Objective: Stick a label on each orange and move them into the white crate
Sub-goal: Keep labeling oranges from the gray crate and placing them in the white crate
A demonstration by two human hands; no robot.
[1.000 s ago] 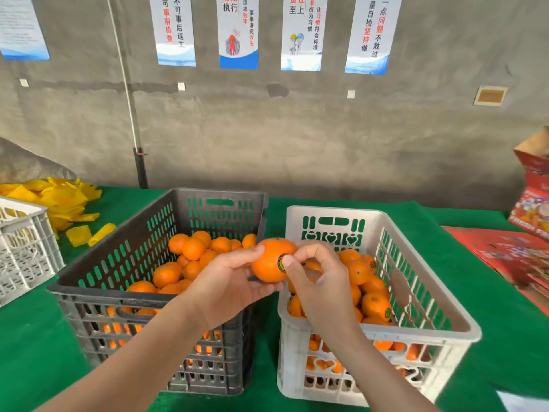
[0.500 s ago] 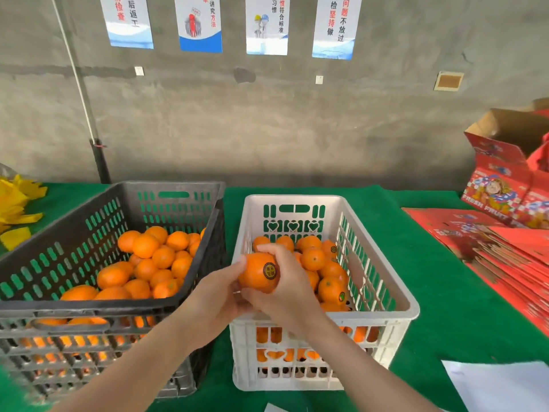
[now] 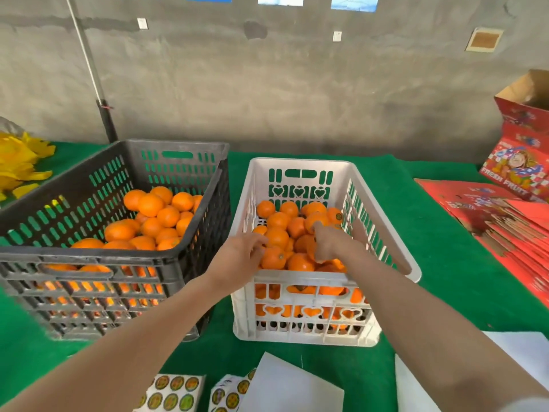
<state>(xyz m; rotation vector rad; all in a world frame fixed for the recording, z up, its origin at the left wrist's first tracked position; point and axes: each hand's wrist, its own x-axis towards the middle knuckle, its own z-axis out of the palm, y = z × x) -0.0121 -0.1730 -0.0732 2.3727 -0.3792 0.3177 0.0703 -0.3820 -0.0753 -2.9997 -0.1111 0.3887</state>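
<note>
The white crate stands in the middle of the green table, holding a pile of oranges, some with round labels. Both hands are inside its near end. My right hand is low on the pile, fingers curled round an orange that is mostly hidden under it. Just inside the near-left corner, my left hand hangs with loosely bent fingers that touch the oranges and hold nothing. To the left, the black crate holds unlabelled oranges.
Sheets of round stickers lie at the near table edge beside white backing papers. Flat red cartons and a red fruit box fill the right side. Yellow wrappers lie far left. A grey wall stands behind.
Both hands carried the labelled orange from in front of the crates down into the white crate. My left hand has let go of it; the view tilted downward.
</note>
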